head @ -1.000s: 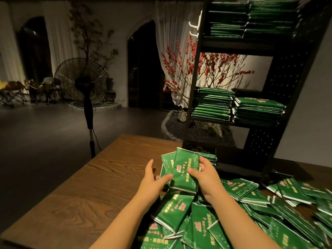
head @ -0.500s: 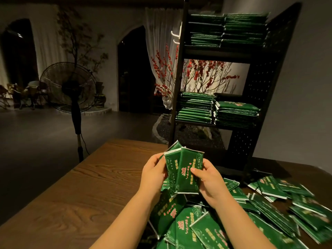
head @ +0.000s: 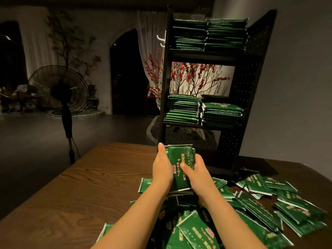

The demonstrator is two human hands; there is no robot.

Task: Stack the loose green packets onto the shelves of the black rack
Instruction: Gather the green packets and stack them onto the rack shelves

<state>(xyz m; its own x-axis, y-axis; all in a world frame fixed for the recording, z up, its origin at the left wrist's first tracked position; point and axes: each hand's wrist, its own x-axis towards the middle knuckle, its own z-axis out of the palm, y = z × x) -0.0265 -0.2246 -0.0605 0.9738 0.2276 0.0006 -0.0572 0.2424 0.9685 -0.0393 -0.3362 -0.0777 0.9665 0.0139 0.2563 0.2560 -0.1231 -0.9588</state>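
Both hands hold a small bundle of green packets (head: 181, 162) upright above the table, in front of the black rack (head: 249, 97). My left hand (head: 162, 166) presses the bundle's left side with straight fingers. My right hand (head: 195, 169) grips its right side, thumb across the front. Several loose green packets (head: 258, 202) lie scattered on the wooden table (head: 86, 191) below and to the right. The rack's top shelf (head: 203, 54) and middle shelf (head: 190, 125) each carry two packet stacks. Its bottom level is dark behind the bundle.
A standing fan (head: 60, 90) is on the floor left of the table. A red-blossom branch arrangement (head: 190, 79) and white curtain show behind the rack. A grey wall runs along the right.
The hands squared the fanned packets into a tighter bundle and carried it forward toward the rack's base. My left hand went from pinching the edge to lying flat along it.
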